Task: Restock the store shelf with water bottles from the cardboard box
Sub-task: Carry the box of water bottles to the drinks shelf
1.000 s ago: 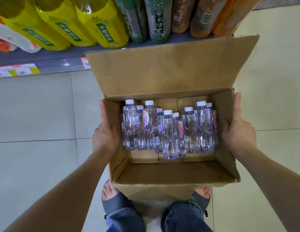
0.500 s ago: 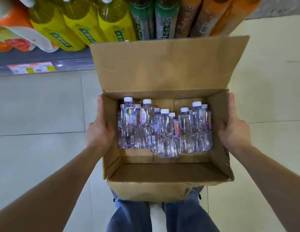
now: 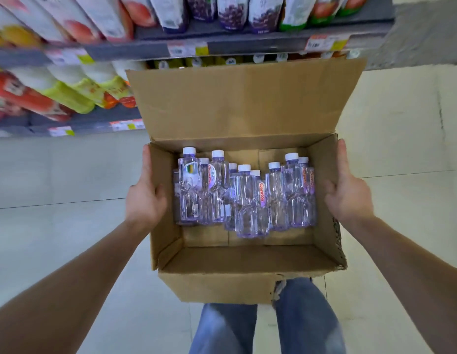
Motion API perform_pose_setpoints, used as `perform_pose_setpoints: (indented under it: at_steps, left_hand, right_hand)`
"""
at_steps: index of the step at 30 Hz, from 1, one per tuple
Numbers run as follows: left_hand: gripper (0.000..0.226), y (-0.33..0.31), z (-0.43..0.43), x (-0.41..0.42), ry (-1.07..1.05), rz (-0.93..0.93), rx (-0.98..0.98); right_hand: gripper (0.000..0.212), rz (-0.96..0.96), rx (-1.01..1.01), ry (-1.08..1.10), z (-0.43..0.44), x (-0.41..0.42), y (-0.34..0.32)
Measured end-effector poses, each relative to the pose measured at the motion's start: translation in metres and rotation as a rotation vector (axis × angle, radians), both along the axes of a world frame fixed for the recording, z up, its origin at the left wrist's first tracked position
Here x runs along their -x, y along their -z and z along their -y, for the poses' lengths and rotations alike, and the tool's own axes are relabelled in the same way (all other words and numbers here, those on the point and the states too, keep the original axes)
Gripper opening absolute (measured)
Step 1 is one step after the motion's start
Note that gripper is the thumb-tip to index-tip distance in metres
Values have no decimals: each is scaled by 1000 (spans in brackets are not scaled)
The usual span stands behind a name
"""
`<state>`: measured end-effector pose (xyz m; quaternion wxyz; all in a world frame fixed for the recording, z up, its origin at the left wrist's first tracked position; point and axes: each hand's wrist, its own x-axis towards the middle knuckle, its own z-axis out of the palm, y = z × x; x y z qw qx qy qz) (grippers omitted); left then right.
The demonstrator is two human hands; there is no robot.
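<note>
A person's left hand (image 3: 145, 200) and right hand (image 3: 348, 200) clamp the side walls of an open box (image 3: 222, 284), thumbs laid along the rims, fingers hidden outside. Between the hands, bottles (image 3: 245, 198) lie packed on the box bottom against its far wall, long axes running away from the person, white caps toward the raised flap (image 3: 235, 103) and the shelf (image 3: 150, 48) beyond. Both hands sit about equally near; either likely must free its wall before lifting a bottle.

Water bottles (image 3: 247, 200) in cardboard box (image 3: 222, 287), toward far wall; store shelf (image 3: 145, 48) behind box.
</note>
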<state>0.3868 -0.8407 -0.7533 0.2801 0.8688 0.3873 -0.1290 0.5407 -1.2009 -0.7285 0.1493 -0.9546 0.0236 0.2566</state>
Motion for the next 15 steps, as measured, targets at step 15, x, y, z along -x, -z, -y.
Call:
perform_pose_setpoints:
  at_steps: [15]
  left_hand:
    - [101,-101,-105,173,78,69,-110]
  right_hand:
    - [98,61,-65,-93,-99,162,-84]
